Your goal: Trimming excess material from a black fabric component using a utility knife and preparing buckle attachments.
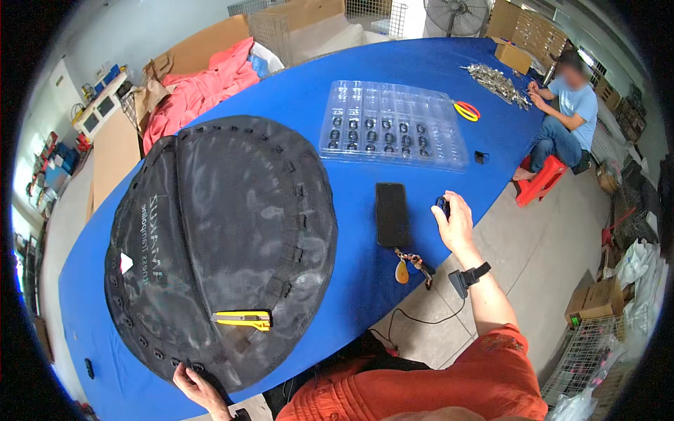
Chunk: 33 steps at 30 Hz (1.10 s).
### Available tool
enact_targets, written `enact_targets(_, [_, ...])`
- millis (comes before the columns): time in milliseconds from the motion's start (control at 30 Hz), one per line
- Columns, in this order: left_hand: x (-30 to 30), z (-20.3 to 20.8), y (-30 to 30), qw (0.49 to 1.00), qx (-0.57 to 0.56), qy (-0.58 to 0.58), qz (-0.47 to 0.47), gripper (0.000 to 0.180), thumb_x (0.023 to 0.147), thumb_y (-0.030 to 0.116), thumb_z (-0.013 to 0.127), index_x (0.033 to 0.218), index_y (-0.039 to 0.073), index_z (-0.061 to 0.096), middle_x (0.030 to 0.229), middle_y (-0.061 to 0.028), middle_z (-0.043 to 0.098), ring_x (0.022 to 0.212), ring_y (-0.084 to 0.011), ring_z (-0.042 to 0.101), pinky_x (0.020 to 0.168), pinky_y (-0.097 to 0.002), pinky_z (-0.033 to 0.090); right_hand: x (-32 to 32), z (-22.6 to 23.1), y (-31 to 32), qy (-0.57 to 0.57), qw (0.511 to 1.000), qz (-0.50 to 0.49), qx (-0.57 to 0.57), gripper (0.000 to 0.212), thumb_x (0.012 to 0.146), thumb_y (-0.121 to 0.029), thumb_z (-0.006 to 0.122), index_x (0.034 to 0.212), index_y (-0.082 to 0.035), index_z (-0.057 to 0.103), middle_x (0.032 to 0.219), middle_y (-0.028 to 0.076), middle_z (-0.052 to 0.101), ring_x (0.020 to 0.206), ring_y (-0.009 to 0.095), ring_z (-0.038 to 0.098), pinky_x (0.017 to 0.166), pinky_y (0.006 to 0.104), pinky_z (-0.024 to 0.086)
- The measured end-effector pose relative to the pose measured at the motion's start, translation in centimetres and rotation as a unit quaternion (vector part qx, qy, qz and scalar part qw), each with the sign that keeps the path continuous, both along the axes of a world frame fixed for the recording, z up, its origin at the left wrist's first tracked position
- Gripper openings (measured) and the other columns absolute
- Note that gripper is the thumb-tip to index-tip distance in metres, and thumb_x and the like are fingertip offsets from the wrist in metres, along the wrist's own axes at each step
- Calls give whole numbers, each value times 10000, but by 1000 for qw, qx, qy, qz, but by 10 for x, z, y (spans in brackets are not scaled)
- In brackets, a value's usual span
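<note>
A round black trampoline mat (pixel 239 210), with a seam across it and small loops along its rim, covers the left part of the blue table. My left hand (pixel 200 389) is at its near edge, fingers curled over the rim by the loops. At the table's right edge, my right hand (pixel 458 223) pinches a small black plastic piece (pixel 443 205) between thumb and fingers. A yellow utility knife (pixel 243 320) lies on the mat. Beyond is a clear compartment tray (pixel 449 149), several pockets filled with black oval parts. A black phone (pixel 392 214) lies left of my right hand.
Keys with an orange fob (pixel 401 272) hang by the table edge. Red-and-yellow scissors (pixel 467 111) and a small black piece (pixel 481 157) lie beside the tray. A co-worker (pixel 572 105) sits on a red stool (pixel 540 184) by a heap of metal pieces (pixel 497 84).
</note>
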<state>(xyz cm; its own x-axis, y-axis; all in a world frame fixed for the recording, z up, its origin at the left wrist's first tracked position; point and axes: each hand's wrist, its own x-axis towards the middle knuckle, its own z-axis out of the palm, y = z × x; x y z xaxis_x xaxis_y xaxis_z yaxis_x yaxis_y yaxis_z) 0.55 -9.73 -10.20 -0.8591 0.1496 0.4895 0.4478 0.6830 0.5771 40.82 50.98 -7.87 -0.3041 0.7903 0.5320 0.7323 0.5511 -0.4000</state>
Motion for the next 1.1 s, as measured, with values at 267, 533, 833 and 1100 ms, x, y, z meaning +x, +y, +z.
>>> enact_targets(267, [5,7,9,1000,7,-15,-16,282,1115,191,560,1272,-30,638,1209,-161,657,1115,-304,622,1018,-410,484,-4,3,1,24,999,-29,-15,433,972,-279,769,1268,2,624,1352,211,685,1290,394,635,1125,495,466])
enact_targets(533, [3,-4,1,985,138,-96,-45,303,1121,213,577,1278,-39,636,1205,-105,667,1110,-206,607,1025,-350,473,-6,1,-6,37,998,-47,-12,451,972,-293,772,1273,13,630,1318,240,690,1255,416,646,1091,501,491])
enact_targets(833, [9,5,6,979,160,-115,-54,248,1108,136,556,1274,-32,635,1216,-99,660,1135,-201,600,1048,-343,457,-6,-4,-5,35,997,-64,-14,455,973,-321,774,1280,-14,638,1287,211,710,1203,406,672,1044,485,522])
enact_targets(1100, [12,6,10,982,136,-119,-53,238,1106,127,549,1265,-31,630,1203,-98,657,1106,-197,597,1020,-341,463,-3,-5,2,68,994,-67,-42,427,968,-326,779,1259,-49,635,1240,175,712,1166,393,678,1006,477,534])
